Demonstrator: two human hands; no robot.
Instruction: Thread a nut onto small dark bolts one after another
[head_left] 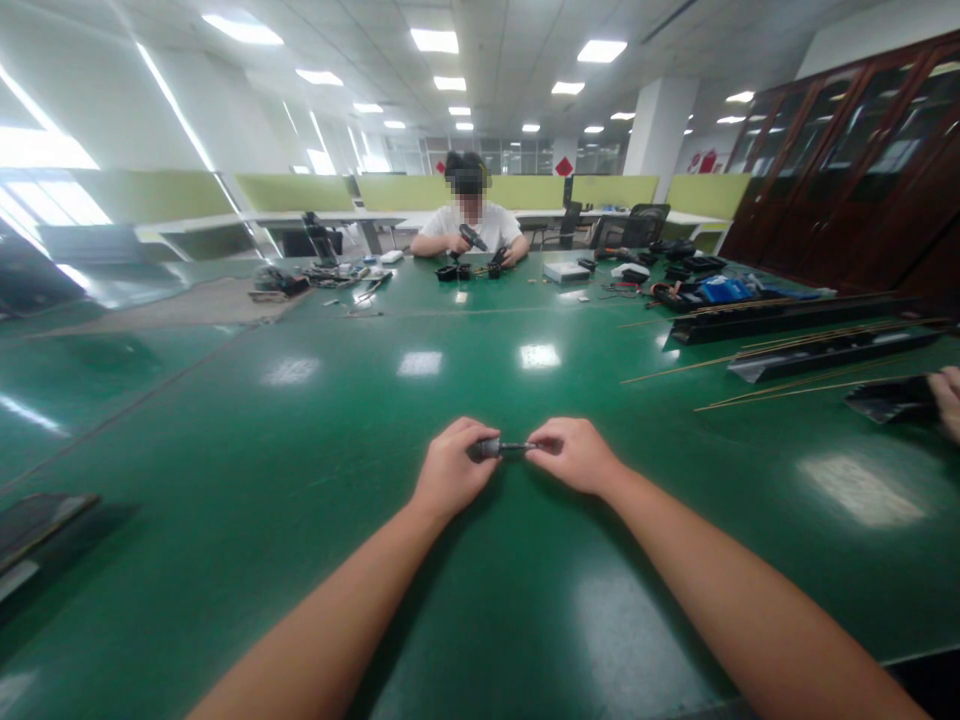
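And there it was, front and centre: a slim dark tool, held level between two hands over the glossy green counter! Any lettering on its thick greyish body was too small and blurred to read. The left hand had the thick end, thumb and fingers closed round it at the tool's left; the right hand, at the tool's right, pinched the thin shaft near its end between thumb and fingertips. A short stretch of bare shaft showed between them!

Straight beyond the tool, across the counter, sat a co-worker in a white top, one hand at a power drill, with dark parts grouped just in front. Beyond the tool and to its right came a white box, then a blue item amid black clutter; any print there was too distant to make out. Well right of the tool lay long black channels and thin yellowish rods, and another person's hand met a black piece. Far left of the tool, a dark flat panel poked in. High beyond the tool, a red diamond sign showed, its marks unreadable.
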